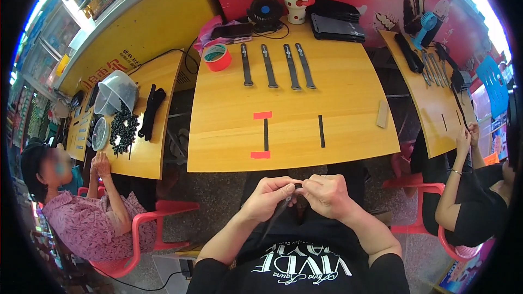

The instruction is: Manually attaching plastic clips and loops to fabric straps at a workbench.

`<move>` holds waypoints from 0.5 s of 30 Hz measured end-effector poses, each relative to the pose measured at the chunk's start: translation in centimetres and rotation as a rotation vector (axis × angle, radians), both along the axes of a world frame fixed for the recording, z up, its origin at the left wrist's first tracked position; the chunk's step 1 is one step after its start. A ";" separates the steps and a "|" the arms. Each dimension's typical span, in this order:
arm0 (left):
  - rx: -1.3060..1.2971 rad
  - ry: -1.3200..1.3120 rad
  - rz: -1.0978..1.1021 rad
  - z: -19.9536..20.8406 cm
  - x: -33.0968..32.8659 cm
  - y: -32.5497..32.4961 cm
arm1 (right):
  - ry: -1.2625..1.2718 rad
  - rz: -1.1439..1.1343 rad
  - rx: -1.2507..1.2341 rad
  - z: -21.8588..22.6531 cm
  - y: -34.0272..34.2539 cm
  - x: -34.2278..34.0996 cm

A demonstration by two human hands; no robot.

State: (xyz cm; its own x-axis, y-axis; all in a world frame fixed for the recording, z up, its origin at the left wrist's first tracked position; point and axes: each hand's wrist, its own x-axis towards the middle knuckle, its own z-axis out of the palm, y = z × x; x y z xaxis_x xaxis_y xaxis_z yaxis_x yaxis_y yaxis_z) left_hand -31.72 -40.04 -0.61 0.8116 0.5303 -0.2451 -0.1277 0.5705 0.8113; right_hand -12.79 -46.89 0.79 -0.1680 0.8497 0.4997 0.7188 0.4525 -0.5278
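Over my lap, just off the table's near edge, my left hand (270, 197) and my right hand (327, 193) come together. Both are closed on a dark strap (277, 215), pinched between thumbs and fingers at one end; its tail hangs down from my left hand. The fingers hide the held end. In front of me on the wooden table (229, 130) lie several dark straps (269, 65) in a row. Nearer are a black strip (266, 135) between two red tape pieces (262, 115) and another black strip (321, 131) to its right.
A tape roll (217, 57), black fan (265, 12), phone (232, 31), dotted tumbler (296, 0) and stacked dark pouches (336, 24) stand along the back. A small wooden block (382, 114) lies at the right edge. Co-workers sit left (87, 201) and right (463, 196) at other tables.
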 end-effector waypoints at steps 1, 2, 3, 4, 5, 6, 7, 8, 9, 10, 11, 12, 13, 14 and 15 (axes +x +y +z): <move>0.002 -0.001 0.000 -0.4 0.3 -0.4 | -0.017 -0.025 -0.009 0.0 -0.2 0.0; -0.101 -0.035 0.068 -0.7 0.6 -1.0 | -0.017 -0.026 -0.009 -0.1 -0.4 -0.2; -0.204 -0.068 0.137 -1.0 0.9 -1.4 | -0.091 -0.109 0.045 -0.1 -0.6 -0.7; -0.205 -0.068 0.136 -1.0 1.1 -1.8 | -0.164 -0.192 0.098 -0.2 -0.8 -1.2; -0.295 -0.107 0.193 -0.8 1.3 -2.1 | -0.164 -0.193 0.096 0.0 -1.0 -1.6; -0.385 -0.146 0.249 -0.5 1.5 -2.3 | -0.242 -0.247 0.140 0.5 -1.3 -2.0; -0.387 -0.145 0.249 -0.3 1.5 -2.6 | -0.319 -0.302 0.184 0.7 -1.6 -2.4; -0.392 -0.143 0.284 -0.1 1.5 -2.9 | -0.310 -0.316 0.201 0.5 -1.7 -2.7; -0.397 -0.140 0.319 0.1 1.5 -3.0 | -0.309 -0.316 0.202 0.5 -1.6 -2.6; -0.396 -0.139 0.320 0.3 1.5 -3.0 | -0.222 -0.278 0.181 0.5 -1.5 -2.5; -0.373 -0.171 0.317 0.5 1.4 -3.0 | -0.134 -0.239 0.159 0.5 -1.4 -2.4; -0.350 -0.203 0.314 0.5 1.3 -3.0 | -0.021 -0.223 0.128 0.6 -1.4 -2.4; -0.350 -0.201 0.316 0.5 1.1 -2.9 | -0.018 -0.222 0.127 0.7 -1.3 -2.3; -0.246 -0.203 0.267 0.4 0.9 -2.7 | 0.175 -0.145 0.000 0.9 -1.5 -1.9; -0.143 -0.206 0.218 0.2 0.8 -2.4 | 0.368 -0.067 -0.127 1.3 -1.5 -1.5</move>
State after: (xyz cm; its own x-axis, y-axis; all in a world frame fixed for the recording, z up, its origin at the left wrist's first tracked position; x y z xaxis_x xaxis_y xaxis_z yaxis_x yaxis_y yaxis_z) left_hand -30.96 -42.48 -0.37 0.7234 0.6687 -0.1719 -0.4120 0.6179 0.6697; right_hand -14.31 -48.43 2.06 0.0606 0.9117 0.4065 0.4971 0.3255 -0.8043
